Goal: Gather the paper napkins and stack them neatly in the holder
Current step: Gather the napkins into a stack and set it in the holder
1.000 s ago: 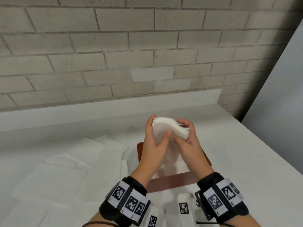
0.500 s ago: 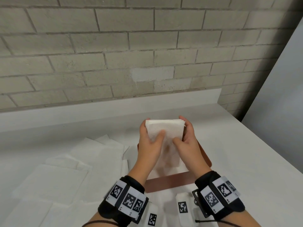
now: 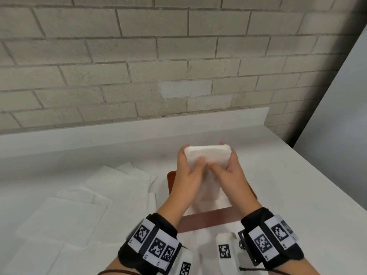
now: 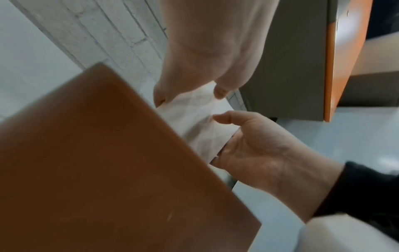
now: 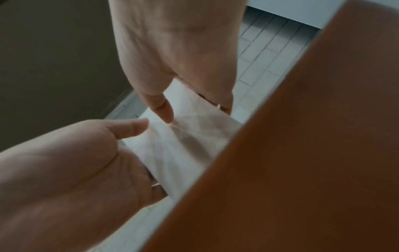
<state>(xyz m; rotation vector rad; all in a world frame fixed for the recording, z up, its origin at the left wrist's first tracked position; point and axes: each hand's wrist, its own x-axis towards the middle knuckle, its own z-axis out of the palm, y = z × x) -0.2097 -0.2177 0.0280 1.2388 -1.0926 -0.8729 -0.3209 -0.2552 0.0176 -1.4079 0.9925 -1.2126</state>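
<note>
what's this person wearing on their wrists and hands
Both hands are bare: the left hand and the right hand wear no gloves. Each wrist carries a black band with white square tags printed in black blocky codes. A thin dark cord trails from each band. White tagged blocks sit under the wrists.

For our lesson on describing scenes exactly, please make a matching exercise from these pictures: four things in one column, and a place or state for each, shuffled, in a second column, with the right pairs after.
Column one
1. napkin stack
2. holder
3. loose napkins
4. brick wall

Column two
A. spread flat on the counter, left of the holder
B. rises behind the counter
C. gripped between the left hand and the right hand
D. brown, standing on the counter beneath the hands

Pairs: 1-C, 2-D, 3-A, 4-B
</note>
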